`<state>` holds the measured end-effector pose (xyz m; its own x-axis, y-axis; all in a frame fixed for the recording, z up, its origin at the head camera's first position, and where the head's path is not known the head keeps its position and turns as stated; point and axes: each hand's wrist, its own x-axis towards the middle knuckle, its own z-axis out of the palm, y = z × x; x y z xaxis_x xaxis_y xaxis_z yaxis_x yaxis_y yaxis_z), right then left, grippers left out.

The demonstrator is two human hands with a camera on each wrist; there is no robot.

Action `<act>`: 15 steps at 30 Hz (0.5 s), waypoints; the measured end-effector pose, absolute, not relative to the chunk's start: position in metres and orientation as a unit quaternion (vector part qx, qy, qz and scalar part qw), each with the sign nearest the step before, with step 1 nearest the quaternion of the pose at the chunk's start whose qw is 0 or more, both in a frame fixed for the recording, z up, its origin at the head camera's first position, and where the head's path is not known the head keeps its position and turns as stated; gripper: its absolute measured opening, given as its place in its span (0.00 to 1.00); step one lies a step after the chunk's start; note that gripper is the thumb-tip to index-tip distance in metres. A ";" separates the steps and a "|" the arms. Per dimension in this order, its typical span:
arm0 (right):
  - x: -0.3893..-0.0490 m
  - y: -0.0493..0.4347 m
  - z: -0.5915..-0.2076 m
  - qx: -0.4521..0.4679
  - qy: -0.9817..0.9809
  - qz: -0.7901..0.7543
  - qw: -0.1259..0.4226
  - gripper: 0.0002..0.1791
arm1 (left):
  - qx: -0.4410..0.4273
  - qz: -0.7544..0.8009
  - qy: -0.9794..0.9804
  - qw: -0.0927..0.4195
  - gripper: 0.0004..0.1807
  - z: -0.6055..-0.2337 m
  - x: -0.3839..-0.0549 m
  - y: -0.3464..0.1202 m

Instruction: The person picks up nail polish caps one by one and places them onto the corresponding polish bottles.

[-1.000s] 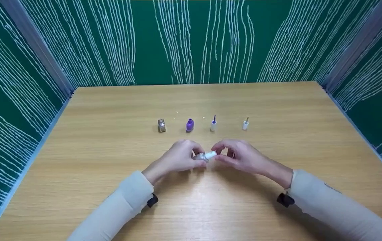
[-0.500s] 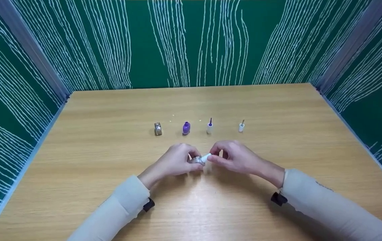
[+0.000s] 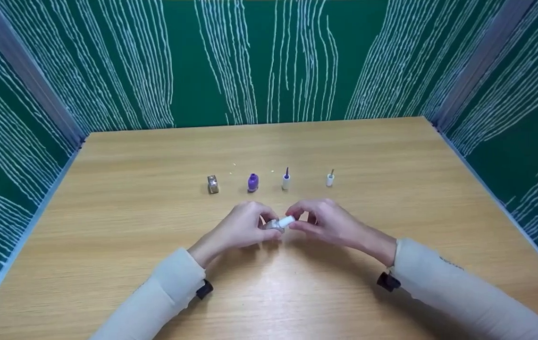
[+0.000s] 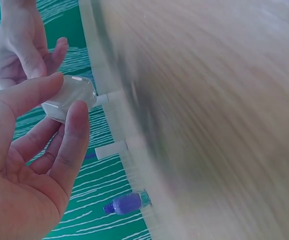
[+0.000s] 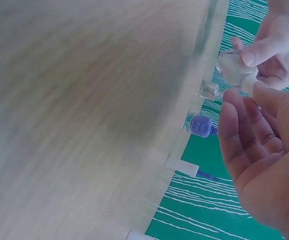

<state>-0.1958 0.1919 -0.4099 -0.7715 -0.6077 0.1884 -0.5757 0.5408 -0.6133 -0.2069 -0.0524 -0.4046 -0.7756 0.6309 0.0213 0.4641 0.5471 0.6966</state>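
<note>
Two hands (image 3: 238, 227) (image 3: 329, 223), three bottles (image 3: 274, 226) (image 3: 253, 183) (image 3: 213, 184), three white caps (image 3: 286, 221) (image 3: 286, 182) (image 3: 330, 180)

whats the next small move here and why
Probably turn the white cap with the right hand to loosen it: the left hand grips the pale bottle, the cap is on it, and right fingertips are close by, though whether they pinch is unclear. Two other caps stand off their bottles, brushes up.

Hands (image 3: 240, 225) (image 3: 329, 222) at white-capped bottle (image 3: 274, 226)
</note>
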 end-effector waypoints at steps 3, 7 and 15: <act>-0.195 0.189 -0.411 -0.327 0.882 -0.337 0.029 0.13 | 0.312 0.351 0.876 0.111 0.11 -0.407 -0.206 -0.054; -0.195 0.187 -0.414 -0.320 0.888 -0.328 0.027 0.14 | 0.319 0.349 0.874 0.112 0.11 -0.409 -0.204 -0.054; -0.199 0.186 -0.411 -0.336 0.879 -0.337 0.034 0.20 | 0.313 0.355 0.873 0.118 0.11 -0.406 -0.204 -0.058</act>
